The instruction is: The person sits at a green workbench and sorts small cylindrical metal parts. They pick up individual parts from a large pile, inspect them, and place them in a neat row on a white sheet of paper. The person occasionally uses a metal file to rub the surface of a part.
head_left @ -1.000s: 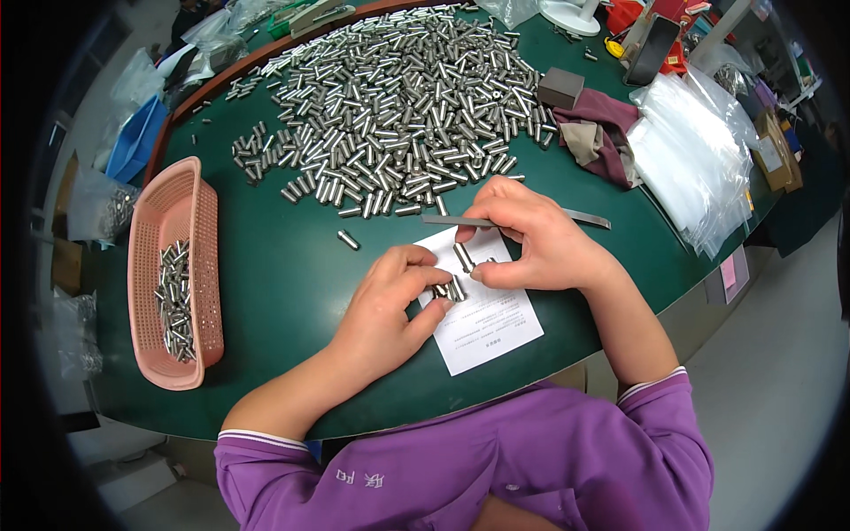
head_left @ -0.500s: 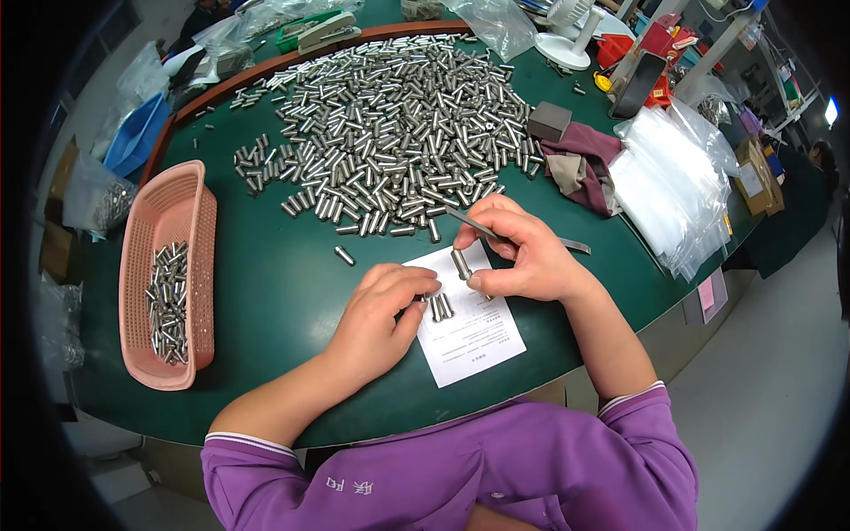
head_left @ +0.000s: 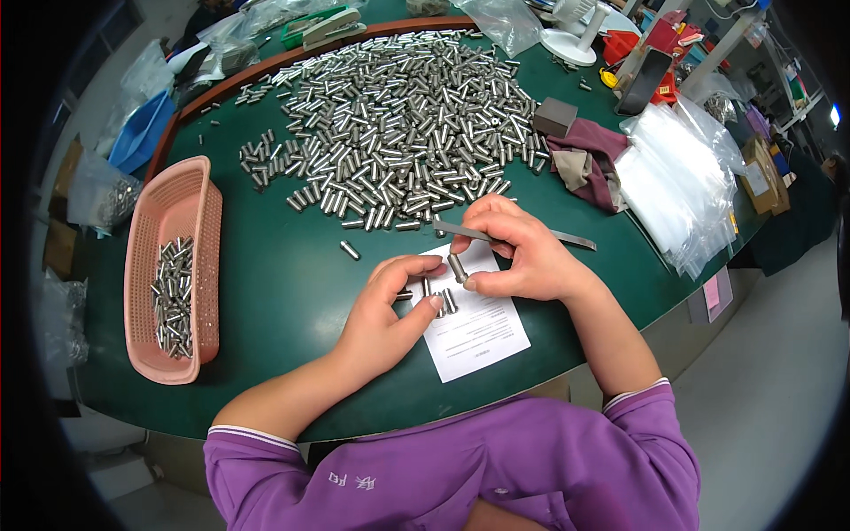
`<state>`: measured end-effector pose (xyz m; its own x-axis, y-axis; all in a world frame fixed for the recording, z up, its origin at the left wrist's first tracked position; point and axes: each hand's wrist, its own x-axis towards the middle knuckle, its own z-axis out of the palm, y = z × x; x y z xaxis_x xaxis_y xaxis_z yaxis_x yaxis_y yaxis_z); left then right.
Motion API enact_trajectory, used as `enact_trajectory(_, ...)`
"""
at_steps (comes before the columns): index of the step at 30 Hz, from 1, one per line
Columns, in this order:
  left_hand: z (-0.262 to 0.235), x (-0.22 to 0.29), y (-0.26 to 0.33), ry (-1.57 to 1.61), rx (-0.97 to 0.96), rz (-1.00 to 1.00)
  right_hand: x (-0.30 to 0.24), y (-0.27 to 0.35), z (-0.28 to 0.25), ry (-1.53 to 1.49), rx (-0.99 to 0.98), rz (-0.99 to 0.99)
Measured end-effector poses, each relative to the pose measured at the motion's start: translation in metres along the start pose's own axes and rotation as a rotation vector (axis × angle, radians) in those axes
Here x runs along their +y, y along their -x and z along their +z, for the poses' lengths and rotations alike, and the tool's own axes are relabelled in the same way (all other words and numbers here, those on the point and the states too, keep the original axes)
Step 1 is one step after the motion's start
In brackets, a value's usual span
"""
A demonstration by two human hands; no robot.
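One small metal pin (head_left: 457, 267) is what I am gripping in my right hand (head_left: 522, 258), thumb and forefinger closed on its two ends so it is standing nearly upright over the white printed sheet (head_left: 474, 323). My left hand (head_left: 390, 305) is resting at nine o'clock from that pin, fingers curled and pressed down beside a few more pins (head_left: 438, 296) lying on the paper; I cannot tell whether it is actually pinching one. A flat metal strip (head_left: 513, 235) is lying just past my right knuckles at twelve o'clock, and the big heap of pins (head_left: 398, 124) is spreading farther out the same way. The pink basket (head_left: 142, 257) is sitting well apart at nine o'clock with pins in it. To my mind, I am doing this well by keeping the pinch light and turning the pin slowly over the paper, so a slip is landing on white, not green.
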<state>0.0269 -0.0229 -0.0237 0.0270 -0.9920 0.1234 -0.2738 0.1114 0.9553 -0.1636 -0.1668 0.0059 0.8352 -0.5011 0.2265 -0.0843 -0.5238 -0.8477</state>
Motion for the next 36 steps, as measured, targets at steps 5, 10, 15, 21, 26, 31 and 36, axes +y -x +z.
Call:
enact_trajectory(5, -0.001, -0.001, -0.004, 0.201, -0.008, -0.083, 0.001, 0.0, 0.007, 0.069, -0.007, -0.035)
enact_trajectory(10, -0.013, -0.003, -0.005, -0.078, 0.014, -0.098, -0.004, 0.003, 0.0, 0.227, -0.075, 0.017)
enact_trajectory(15, -0.022, 0.019, -0.004, -0.496, -0.014, -0.026, -0.008, 0.009, 0.002, 0.355, -0.187, 0.057)
enact_trajectory(21, -0.024, 0.024, -0.003, -0.533, -0.1, -0.043, -0.008, 0.011, 0.002, 0.396, -0.166, 0.011)
enact_trajectory(26, -0.017, 0.026, -0.002, -0.413, -0.116, -0.079, -0.003, 0.011, -0.003, 0.338, -0.1, -0.011)
enact_trajectory(31, -0.011, 0.021, -0.003, -0.434, -0.113, -0.017, -0.009, 0.01, -0.011, 0.355, -0.08, 0.038)
enact_trajectory(36, -0.008, 0.017, -0.002, -0.439, -0.125, 0.003, -0.005, 0.011, -0.017, 0.392, -0.024, 0.013)
